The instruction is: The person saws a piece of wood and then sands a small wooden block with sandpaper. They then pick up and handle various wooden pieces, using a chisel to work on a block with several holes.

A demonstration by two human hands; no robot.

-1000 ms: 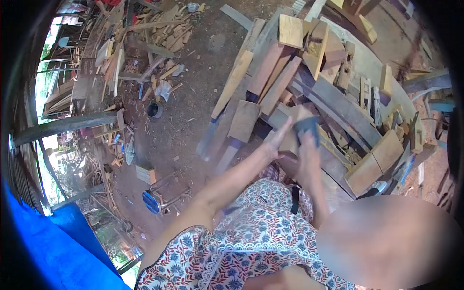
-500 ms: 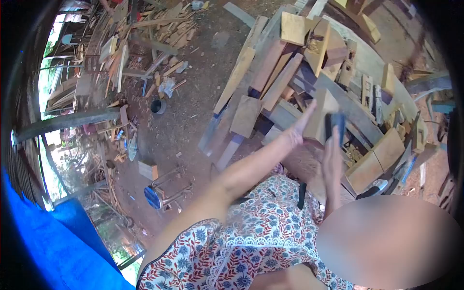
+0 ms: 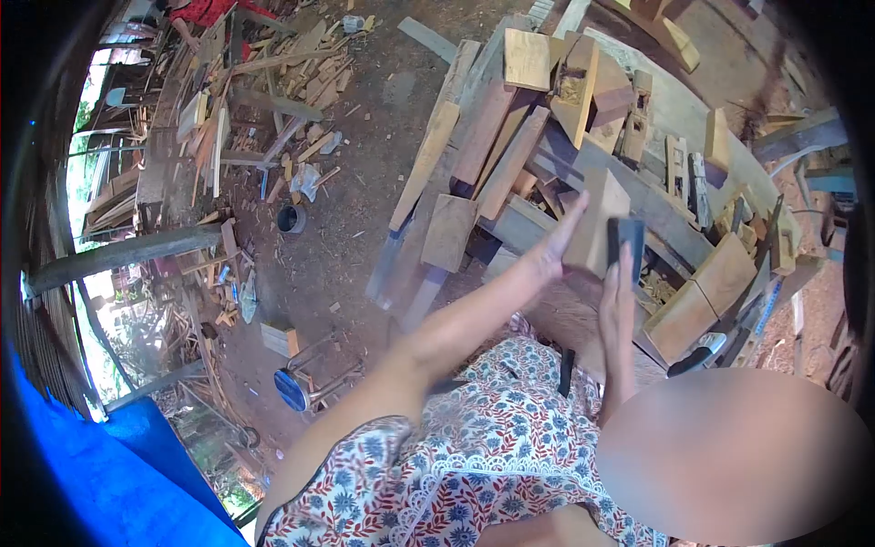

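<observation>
My left hand [image 3: 563,239] is closed on the side of an upright wooden block [image 3: 599,214], its straight fingers lying along the left side. The block has a pale top end, and its lower part is overlapped by my hands. In my right hand [image 3: 620,296] is a dark rectangular block [image 3: 625,239], held with the fingers pointing up along it. This dark block is right at the right face of the wood. My thumbs are mostly hidden. A wooden board piece [image 3: 448,232] lies to the left of my left hand.
Around the wood stands a big pile of planks [image 3: 510,173] and sawn blocks [image 3: 702,296]. On the ground to the left are a dark bucket [image 3: 291,219], a blue-seated stool [image 3: 292,390] and heaped offcuts [image 3: 319,77]. A blue sheet [image 3: 118,465] hangs at the lower left.
The surroundings have shifted slightly left in view. My right hand and the dark block have moved a little down and left along the wood. My left hand keeps its place on the wooden block.
</observation>
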